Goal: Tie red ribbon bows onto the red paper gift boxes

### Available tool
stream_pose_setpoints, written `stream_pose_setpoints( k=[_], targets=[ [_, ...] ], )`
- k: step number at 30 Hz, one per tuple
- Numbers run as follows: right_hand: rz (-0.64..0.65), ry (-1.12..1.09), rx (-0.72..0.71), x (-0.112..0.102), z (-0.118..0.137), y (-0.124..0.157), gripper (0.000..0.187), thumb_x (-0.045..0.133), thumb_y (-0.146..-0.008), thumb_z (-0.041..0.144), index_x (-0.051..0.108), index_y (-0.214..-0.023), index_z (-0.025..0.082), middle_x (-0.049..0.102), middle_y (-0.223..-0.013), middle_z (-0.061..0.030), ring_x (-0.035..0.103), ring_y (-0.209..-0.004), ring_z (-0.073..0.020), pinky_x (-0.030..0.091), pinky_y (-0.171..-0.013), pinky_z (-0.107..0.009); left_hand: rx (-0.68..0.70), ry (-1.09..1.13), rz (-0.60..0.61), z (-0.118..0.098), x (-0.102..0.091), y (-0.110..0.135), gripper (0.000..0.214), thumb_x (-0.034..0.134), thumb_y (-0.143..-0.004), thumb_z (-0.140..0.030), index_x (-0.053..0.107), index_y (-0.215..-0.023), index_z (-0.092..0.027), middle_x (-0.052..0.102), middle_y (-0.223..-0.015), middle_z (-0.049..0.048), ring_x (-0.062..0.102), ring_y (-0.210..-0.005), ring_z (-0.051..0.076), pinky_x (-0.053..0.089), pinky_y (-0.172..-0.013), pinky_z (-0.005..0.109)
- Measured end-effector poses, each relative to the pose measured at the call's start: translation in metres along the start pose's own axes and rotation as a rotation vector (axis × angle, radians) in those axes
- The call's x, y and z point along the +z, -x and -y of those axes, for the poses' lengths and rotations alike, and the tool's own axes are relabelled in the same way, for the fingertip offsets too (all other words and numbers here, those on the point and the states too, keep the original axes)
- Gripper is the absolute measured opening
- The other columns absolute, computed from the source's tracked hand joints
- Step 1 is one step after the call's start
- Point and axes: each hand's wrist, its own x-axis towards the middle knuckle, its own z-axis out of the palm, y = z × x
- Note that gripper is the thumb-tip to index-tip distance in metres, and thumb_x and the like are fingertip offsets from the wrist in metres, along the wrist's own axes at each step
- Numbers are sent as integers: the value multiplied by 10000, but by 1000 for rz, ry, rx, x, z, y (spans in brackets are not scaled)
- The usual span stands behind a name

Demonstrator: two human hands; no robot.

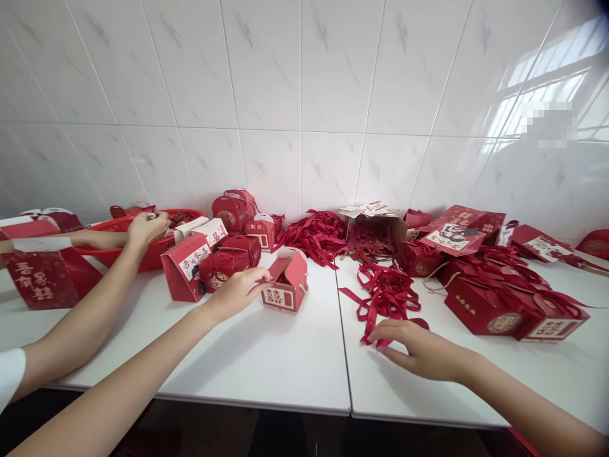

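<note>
A small red gift box (pixel 285 285) with a double-happiness label stands on the white table, its curved top flaps partly raised. My left hand (pixel 240 292) comes in from its left side, with thumb and fingers closed on its near left edge. To the right, my right hand (pixel 412 348) lies low over the table, its fingertips pinched on the end of a red ribbon (pixel 368 333). That ribbon belongs to a loose tangle of red ribbons (pixel 390 289) just beyond the fingers. The inside of the box is mostly hidden by its flaps.
A co-worker's hands (pixel 148 228) reach over a red basin (pixel 157 254) at the left. Several red boxes (pixel 183 279) stand beside it. At the back lie a ribbon pile (pixel 318 235) and an open carton (pixel 397 228). Ribboned boxes (pixel 499 311) stand at the right.
</note>
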Motion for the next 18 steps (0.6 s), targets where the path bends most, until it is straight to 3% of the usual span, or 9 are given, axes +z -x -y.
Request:
stream_pose_setpoints(
  k=[5,7,9,11,13,16,18],
  targets=[
    [41,-22,51,9,6,8,445,601,-789,290,564,-1232,285,589,-1219,-72,559,-1093,-258,470,-907,-390,86,461,158,-5,-15,24,146,488,-749,-230,551,-881,-225,633,-1106,87,520,-1186,257,462,-950,394],
    [20,12,51,18,4,4,407,571,-805,257,588,-1212,264,603,-1187,-90,575,-1059,-261,479,-883,-390,69,621,122,-11,-14,30,330,461,-713,-224,527,-1037,-230,564,-1230,102,427,-1279,274,422,-1003,441],
    [-26,40,44,28,1,-1,330,518,-837,220,634,-1146,235,631,-1112,-103,599,-998,-250,489,-851,-374,15,691,5,-23,-11,37,420,389,-762,-249,469,-1174,-229,499,-1319,106,391,-1307,266,395,-1032,458],
    [-53,61,44,34,-1,-7,278,461,-867,194,679,-1038,212,651,-1019,-104,615,-927,-237,499,-805,-355,-43,554,-140,-39,-7,43,394,350,-836,-275,464,-1211,-232,484,-1338,98,387,-1304,260,371,-1052,461],
    [-51,73,54,38,-1,-10,282,422,-884,182,696,-946,199,654,-957,-99,621,-869,-228,503,-757,-345,-26,239,-275,-58,-3,49,338,433,-847,-294,528,-1169,-248,511,-1312,79,402,-1273,278,349,-1054,473],
    [-89,52,74,39,0,-13,285,407,-885,173,691,-892,187,644,-934,-98,618,-835,-220,502,-729,-342,132,-221,-408,-83,5,50,298,530,-801,-205,621,-1079,-261,596,-1220,52,424,-1218,313,303,-1032,515],
    [-175,-14,78,36,2,-15,261,417,-889,199,677,-870,181,637,-927,-96,613,-834,-215,500,-739,-346,210,-380,-405,-93,12,47,333,491,-804,-120,637,-1075,-250,636,-1178,50,442,-1200,326,263,-1017,548]
  ],
)
